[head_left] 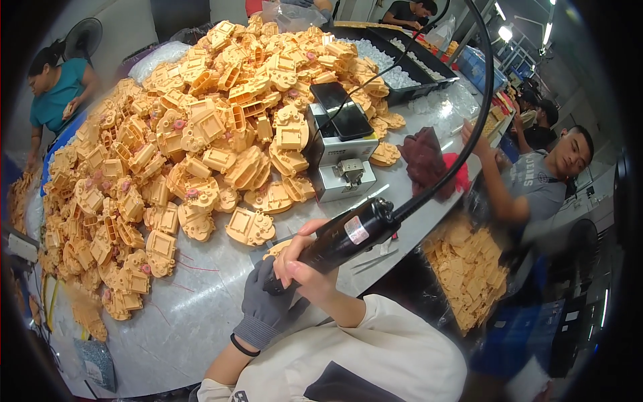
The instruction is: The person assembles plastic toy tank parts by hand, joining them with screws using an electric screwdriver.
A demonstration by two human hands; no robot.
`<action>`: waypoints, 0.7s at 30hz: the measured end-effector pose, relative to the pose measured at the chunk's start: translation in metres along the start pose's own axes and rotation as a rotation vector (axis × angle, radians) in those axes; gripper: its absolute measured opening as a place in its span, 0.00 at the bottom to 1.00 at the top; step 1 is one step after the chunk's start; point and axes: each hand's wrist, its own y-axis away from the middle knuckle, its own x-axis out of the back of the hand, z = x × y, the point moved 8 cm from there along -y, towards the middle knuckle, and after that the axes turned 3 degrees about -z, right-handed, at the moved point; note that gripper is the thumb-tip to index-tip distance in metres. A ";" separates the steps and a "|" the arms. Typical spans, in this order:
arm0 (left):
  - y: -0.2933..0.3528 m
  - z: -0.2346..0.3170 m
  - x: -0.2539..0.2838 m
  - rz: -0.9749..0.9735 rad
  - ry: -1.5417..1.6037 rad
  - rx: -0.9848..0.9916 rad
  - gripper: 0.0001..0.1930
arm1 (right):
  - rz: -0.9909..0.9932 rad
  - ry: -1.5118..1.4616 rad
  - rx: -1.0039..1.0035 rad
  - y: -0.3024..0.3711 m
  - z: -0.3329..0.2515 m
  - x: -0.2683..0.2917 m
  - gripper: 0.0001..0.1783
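My right hand is bare and wrapped round a black corded electric screwdriver, which lies slanted, its cable end up to the right. The tool's lower end reaches my left hand, which wears a grey glove. Partly hidden behind my fingers, an orange-yellow plastic housing sits in the gloved hand; most of its fingers are covered by the tool. Just beyond my hands, another such housing lies flat on the grey table, at the edge of a large heap of them.
A silver box with a dark phone on top stands beyond the tool. Right of it lies a dark red cloth. Black trays hold small white pieces. The thick cable arches overhead. A co-worker sits at right, near more housings.
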 end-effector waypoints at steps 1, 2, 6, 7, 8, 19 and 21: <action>0.001 0.000 0.001 0.000 0.002 0.000 0.30 | 0.000 0.002 -0.001 0.000 0.002 0.002 0.24; 0.000 0.004 0.002 -0.011 -0.052 -0.030 0.30 | 0.002 0.090 0.042 0.001 0.000 0.007 0.24; -0.001 0.001 -0.002 0.010 -0.063 -0.017 0.31 | -0.047 0.157 0.086 0.003 -0.002 0.005 0.24; -0.002 0.000 -0.002 0.010 -0.064 -0.015 0.31 | -0.048 0.156 0.085 0.003 -0.003 0.003 0.24; -0.002 -0.003 -0.005 -0.037 -0.011 0.017 0.31 | -0.051 0.077 0.054 0.002 -0.003 0.000 0.24; -0.004 -0.003 -0.002 -0.046 0.069 0.049 0.29 | -0.087 0.102 0.086 0.000 -0.008 -0.003 0.24; 0.002 -0.003 -0.009 -0.031 -0.093 -0.032 0.30 | -0.025 -0.005 0.034 -0.002 -0.007 -0.002 0.25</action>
